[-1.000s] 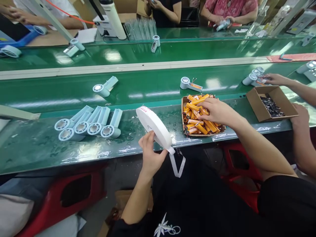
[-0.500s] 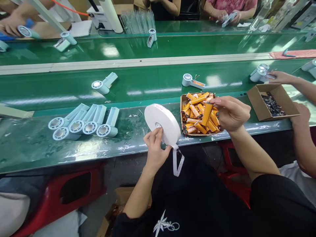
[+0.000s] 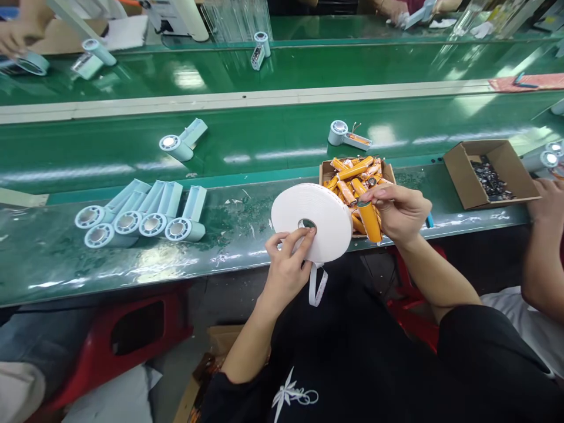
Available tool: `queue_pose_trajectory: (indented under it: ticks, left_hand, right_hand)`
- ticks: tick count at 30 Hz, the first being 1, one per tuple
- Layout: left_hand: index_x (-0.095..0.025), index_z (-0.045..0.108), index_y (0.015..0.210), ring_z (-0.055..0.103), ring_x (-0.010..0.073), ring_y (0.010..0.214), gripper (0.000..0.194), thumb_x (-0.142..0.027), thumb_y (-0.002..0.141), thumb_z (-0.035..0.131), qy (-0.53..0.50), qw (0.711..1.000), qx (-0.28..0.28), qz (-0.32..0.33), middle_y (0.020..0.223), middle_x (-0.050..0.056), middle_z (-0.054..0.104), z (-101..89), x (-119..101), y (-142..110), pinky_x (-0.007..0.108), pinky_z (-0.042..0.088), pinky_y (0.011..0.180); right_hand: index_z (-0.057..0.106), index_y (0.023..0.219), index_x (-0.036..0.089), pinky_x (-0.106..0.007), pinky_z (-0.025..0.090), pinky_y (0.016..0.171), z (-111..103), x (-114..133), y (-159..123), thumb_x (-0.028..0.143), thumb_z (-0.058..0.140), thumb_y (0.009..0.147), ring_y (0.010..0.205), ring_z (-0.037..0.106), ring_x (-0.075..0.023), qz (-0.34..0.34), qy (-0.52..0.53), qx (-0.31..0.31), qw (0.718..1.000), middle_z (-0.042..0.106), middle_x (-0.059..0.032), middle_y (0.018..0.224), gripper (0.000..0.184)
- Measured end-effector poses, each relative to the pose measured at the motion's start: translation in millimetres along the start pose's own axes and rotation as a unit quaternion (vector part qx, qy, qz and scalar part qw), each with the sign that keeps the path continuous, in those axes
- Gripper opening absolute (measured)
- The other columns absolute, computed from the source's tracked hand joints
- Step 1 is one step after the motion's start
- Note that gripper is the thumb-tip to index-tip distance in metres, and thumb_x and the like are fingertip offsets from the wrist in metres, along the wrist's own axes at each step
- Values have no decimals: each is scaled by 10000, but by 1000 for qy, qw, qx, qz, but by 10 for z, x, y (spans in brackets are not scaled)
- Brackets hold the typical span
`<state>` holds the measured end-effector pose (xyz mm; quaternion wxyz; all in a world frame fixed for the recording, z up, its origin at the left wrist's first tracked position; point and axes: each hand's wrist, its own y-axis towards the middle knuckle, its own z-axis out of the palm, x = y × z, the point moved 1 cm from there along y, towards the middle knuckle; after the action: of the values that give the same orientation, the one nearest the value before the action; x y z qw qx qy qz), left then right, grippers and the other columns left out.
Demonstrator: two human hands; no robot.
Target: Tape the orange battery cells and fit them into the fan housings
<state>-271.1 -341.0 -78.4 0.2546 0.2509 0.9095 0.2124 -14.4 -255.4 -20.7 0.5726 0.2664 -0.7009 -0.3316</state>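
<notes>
My left hand point(image 3: 288, 264) grips a large white roll of tape point(image 3: 328, 217) near its centre hole, and a loose strip of tape point(image 3: 317, 286) dangles below in a loop. Between the fingertips of my right hand point(image 3: 399, 211) is an orange cylindrical battery point(image 3: 370, 222), tilted, just right of the roll. Behind it stands a shallow cardboard box point(image 3: 326, 171) heaped with more orange batteries point(image 3: 355, 170); the roll and my right hand hide part of it.
Several pale blue fan housings point(image 3: 185, 229) lie on the bench at left. Further housings point(image 3: 176, 147) rest on the green belt point(image 3: 273, 135), one with wires point(image 3: 339, 132). A box of small dark parts point(image 3: 489, 179) stands at right, beside a co-worker's hand point(image 3: 550, 202).
My right hand has brought the battery down and towards me, out from over the box. The roll has turned its flat face to me and shifted right. The co-worker's hand has drawn right.
</notes>
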Motion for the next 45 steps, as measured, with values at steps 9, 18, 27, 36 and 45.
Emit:
queue_pose_trajectory:
  ticks: [9, 18, 27, 36, 45]
  left_hand:
    - [-331, 509, 1674, 523, 311, 1155, 835, 12, 929, 667, 74, 996, -41, -9, 1328, 59, 778, -188, -19, -42, 452, 412, 1035]
    - [-472, 525, 1641, 466, 298, 1120, 738, -106, 1022, 694, 174, 983, -63, 10, 1293, -21, 819, -318, 46, 17, 502, 313, 1036]
    - [-453, 607, 1580, 459, 297, 1067, 648, -184, 1008, 755, 179, 973, -145, -24, 1197, 10, 837, -93, -218, 18, 522, 251, 1104]
    - [-466, 521, 1644, 461, 266, 1068, 702, -170, 1038, 720, 191, 978, -66, 47, 1241, -38, 828, -327, -16, 72, 468, 273, 1120]
    - [-309, 558, 1645, 449, 304, 1046, 712, -360, 976, 797, 154, 986, -57, 25, 1176, 88, 799, -112, -181, 41, 505, 301, 1074]
  right_hand:
    - [784, 1257, 255, -406, 684, 989, -10, 37, -230, 619, 734, 1012, 1103, 813, -254, 232, 35, 100, 967, 833, -84, 1176, 441]
    - [841, 1078, 211, -371, 682, 953, -56, 114, -34, 456, 966, 787, 1009, 798, -259, 404, 107, 266, 869, 827, -27, 1014, 400]
    - [701, 1059, 329, -292, 708, 892, 319, 86, -549, 613, 995, 748, 995, 804, -176, 346, 208, -163, 900, 803, 28, 1048, 514]
    - [847, 848, 198, -505, 719, 1010, -88, 87, -303, 403, 1081, 604, 1105, 810, -347, 416, 66, 47, 906, 842, -75, 1094, 395]
    - [756, 1210, 326, -376, 710, 969, 294, 53, -622, 461, 1067, 663, 1023, 815, -218, 334, 178, -228, 897, 816, 5, 1134, 643]
